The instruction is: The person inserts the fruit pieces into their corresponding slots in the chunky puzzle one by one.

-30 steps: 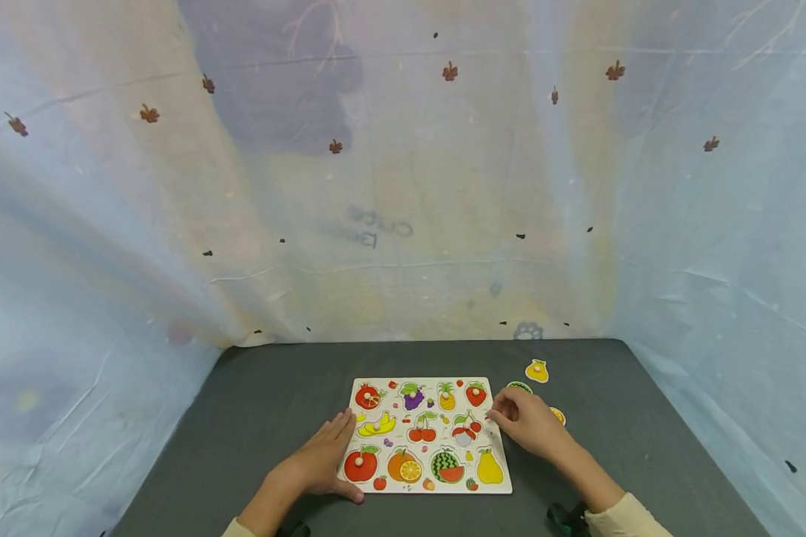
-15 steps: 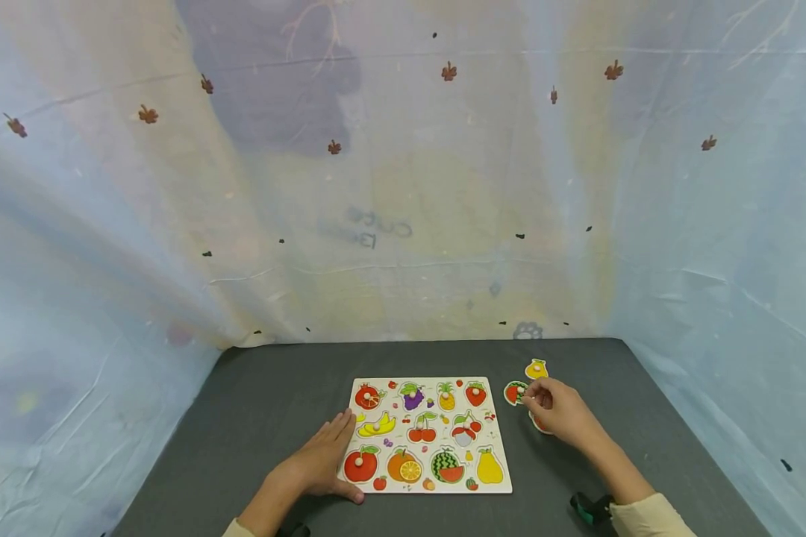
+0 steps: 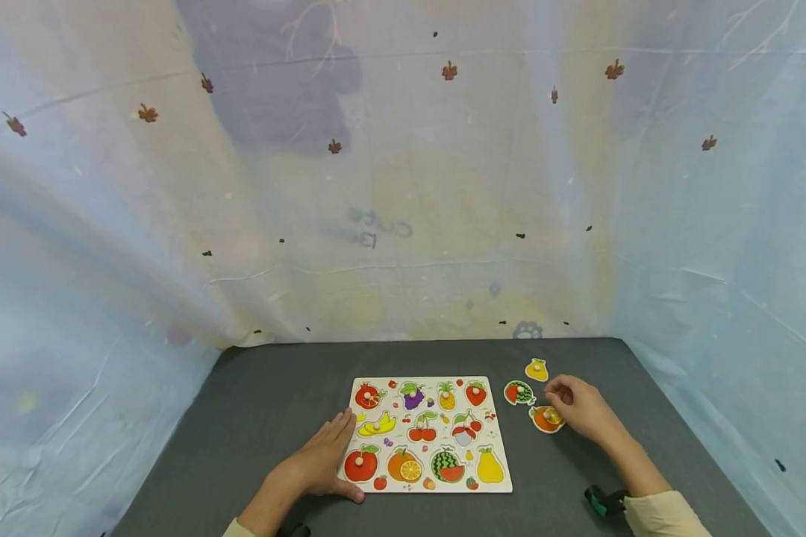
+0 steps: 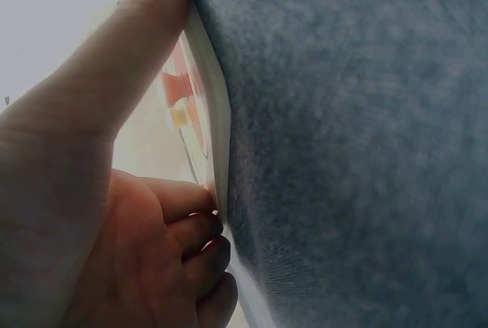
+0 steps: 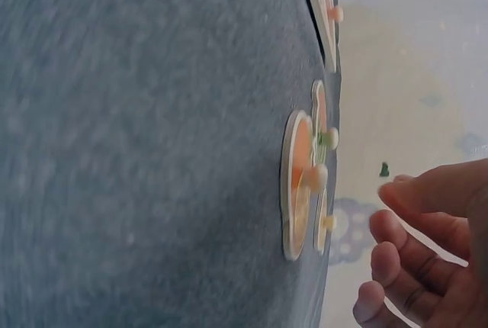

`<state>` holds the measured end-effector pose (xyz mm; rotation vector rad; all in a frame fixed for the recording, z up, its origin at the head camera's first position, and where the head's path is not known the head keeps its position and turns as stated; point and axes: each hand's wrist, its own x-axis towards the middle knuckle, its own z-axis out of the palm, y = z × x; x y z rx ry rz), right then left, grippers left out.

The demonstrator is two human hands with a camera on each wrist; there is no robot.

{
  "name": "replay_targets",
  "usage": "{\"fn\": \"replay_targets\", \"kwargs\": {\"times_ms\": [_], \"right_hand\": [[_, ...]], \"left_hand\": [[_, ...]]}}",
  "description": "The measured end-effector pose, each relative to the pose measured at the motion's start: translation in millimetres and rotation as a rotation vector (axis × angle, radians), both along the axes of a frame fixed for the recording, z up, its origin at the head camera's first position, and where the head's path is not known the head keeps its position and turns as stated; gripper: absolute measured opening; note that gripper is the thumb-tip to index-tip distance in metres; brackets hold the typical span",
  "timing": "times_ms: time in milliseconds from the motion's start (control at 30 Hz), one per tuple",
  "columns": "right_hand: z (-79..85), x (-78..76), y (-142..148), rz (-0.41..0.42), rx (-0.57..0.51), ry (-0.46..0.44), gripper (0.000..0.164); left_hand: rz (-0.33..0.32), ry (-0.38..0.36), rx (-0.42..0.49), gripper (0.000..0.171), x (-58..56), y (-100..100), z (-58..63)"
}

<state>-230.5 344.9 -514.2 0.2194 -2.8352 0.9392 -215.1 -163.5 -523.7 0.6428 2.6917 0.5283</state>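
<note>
A white fruit puzzle board [image 3: 411, 409] lies on the dark table. My left hand [image 3: 322, 451] rests along its left edge, fingers extended and thumb at the near corner; in the left wrist view the fingertips [image 4: 206, 225] touch the board's side. Right of the board are three loose knobbed pieces: a pear [image 3: 536, 370], a watermelon [image 3: 519, 392] and an orange [image 3: 546, 420]. Just right of the orange piece hovers my right hand [image 3: 583, 406], fingers loosely bent. The right wrist view shows its fingertips apart from the orange piece's knob [image 5: 316, 177], holding nothing.
Knobbed pieces such as the apple [image 3: 360, 465] and bananas [image 3: 377, 425] sit in the board. Its orange, watermelon and pear places show flat pictures without knobs. A patterned cloth [image 3: 410, 186] hangs behind the dark table [image 3: 282, 395] and along its sides.
My right hand has moved from the board's right edge rightward, past the loose pieces, uncovering the watermelon and orange pieces. The left hand and the board have stayed in place.
</note>
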Motion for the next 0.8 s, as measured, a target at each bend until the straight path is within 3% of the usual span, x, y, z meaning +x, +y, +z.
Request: {"fn": "replay_targets", "kwargs": {"times_ms": [500,800], "right_hand": [[-9.0,0.2,9,0.138,-0.012,-0.044,0.006],[-12.5,0.0,9,0.161,0.001,-0.073,0.005]], "left_hand": [[0.008,-0.005,-0.002,0.139,-0.4,1,1.4],[0.002,-0.003,0.0,0.139,-0.7,0,-1.0]]}}
